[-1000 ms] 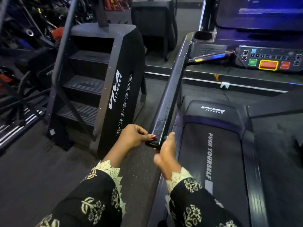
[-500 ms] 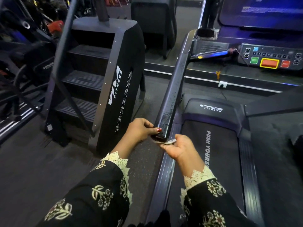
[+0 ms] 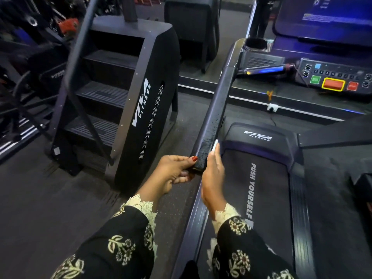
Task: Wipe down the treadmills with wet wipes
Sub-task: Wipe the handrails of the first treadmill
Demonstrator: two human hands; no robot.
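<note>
Fingers (image 3: 213, 158): on the right hand (image 3: 213, 178) they are held straight and pressed together, laid flat along the inner side of the handrail (image 3: 218, 109); whether the thumb pinches anything cannot be told.
Wet wipe (image 3: 215, 146): a pale strip is seen sticking out past the right fingertips, pressed against the handrail near its end — the rest is hidden under the hand.
Left hand (image 3: 173, 172): the very end of the handrail is gripped, with the red-nailed thumb laid on top and the other fingers curled beneath.
Handrail: dark, with a speckled, glossy top near the hands; it runs up and away to the console (image 3: 322, 73).
Treadmill (image 3: 267, 188): its belt, printed "PUSH YOURSELF", lies right of the hands and below the rail.
Console: a yellow-framed red button (image 3: 333, 84) is seen under a blue-lit screen (image 3: 326, 15).
Stair climber (image 3: 128, 93): placed left of the handrail and apart from it — marked "VIVA FITNESS".
Sleeves (image 3: 120, 244): black, patterned with pale flowers, ending in lace cuffs.
</note>
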